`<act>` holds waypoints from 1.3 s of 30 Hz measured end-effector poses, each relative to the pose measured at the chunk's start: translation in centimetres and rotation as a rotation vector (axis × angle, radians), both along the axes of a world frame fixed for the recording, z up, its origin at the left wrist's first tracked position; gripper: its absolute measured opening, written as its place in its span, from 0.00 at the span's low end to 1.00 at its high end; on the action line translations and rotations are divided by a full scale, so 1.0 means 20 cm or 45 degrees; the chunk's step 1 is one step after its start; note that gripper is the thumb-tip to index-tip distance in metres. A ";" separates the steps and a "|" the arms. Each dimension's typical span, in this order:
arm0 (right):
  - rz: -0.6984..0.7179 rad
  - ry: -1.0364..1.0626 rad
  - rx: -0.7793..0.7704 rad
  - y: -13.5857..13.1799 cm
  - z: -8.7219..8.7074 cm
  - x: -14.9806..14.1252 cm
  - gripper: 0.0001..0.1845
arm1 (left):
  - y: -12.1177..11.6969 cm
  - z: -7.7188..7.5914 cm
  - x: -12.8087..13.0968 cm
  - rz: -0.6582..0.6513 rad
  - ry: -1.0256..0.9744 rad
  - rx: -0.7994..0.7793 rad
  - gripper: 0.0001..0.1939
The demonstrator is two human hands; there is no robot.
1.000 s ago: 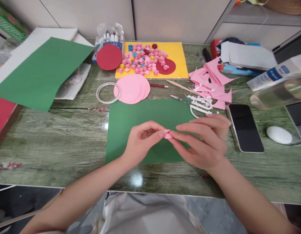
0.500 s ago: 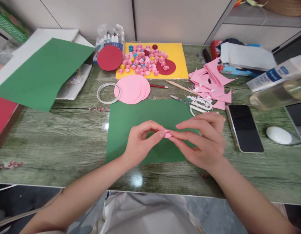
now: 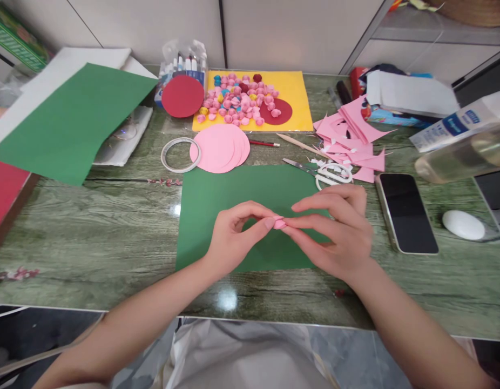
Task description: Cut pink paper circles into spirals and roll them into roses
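A small pink rolled paper piece (image 3: 279,223) is pinched between my two hands, above a green paper sheet (image 3: 250,186). My left hand (image 3: 238,232) closes thumb and forefinger on its left end. On the other end, my right hand (image 3: 335,232) pinches with thumb and forefinger, its other fingers raised apart. Behind the sheet lie several pink paper circles (image 3: 213,147), partly under a roll of tape (image 3: 166,162). White-handled scissors (image 3: 333,174) rest by the sheet's far right corner. Many small rolled paper flowers (image 3: 234,102), mostly pink, sit on a yellow sheet (image 3: 298,102).
Pink paper scraps (image 3: 351,135) are heaped at the back right. A phone (image 3: 407,213) and a white mouse (image 3: 463,225) lie on the right. A red circle (image 3: 182,96) leans on a bag of markers (image 3: 185,65). Another green sheet (image 3: 75,119) covers things at left.
My right hand has turned slightly, its raised fingers shifting a little to the left. The pink piece stays pinched in nearly the same place; my left hand has hardly moved.
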State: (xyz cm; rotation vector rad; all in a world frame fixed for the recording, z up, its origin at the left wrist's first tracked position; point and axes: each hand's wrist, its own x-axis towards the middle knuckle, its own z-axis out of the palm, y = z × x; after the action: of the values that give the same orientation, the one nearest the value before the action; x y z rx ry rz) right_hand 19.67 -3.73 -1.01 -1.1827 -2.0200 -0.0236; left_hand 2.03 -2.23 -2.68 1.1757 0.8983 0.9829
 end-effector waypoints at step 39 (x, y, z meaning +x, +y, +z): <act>0.122 0.617 -0.921 0.04 -0.09 -0.04 0.07 | 0.00 -0.07 0.03 0.134 -0.174 -0.334 0.10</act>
State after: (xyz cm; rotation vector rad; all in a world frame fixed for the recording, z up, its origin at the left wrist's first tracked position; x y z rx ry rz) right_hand 18.95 -2.93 -2.77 -1.3381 -1.6705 1.0158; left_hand 2.59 -2.24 -4.01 0.8376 0.9546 0.9837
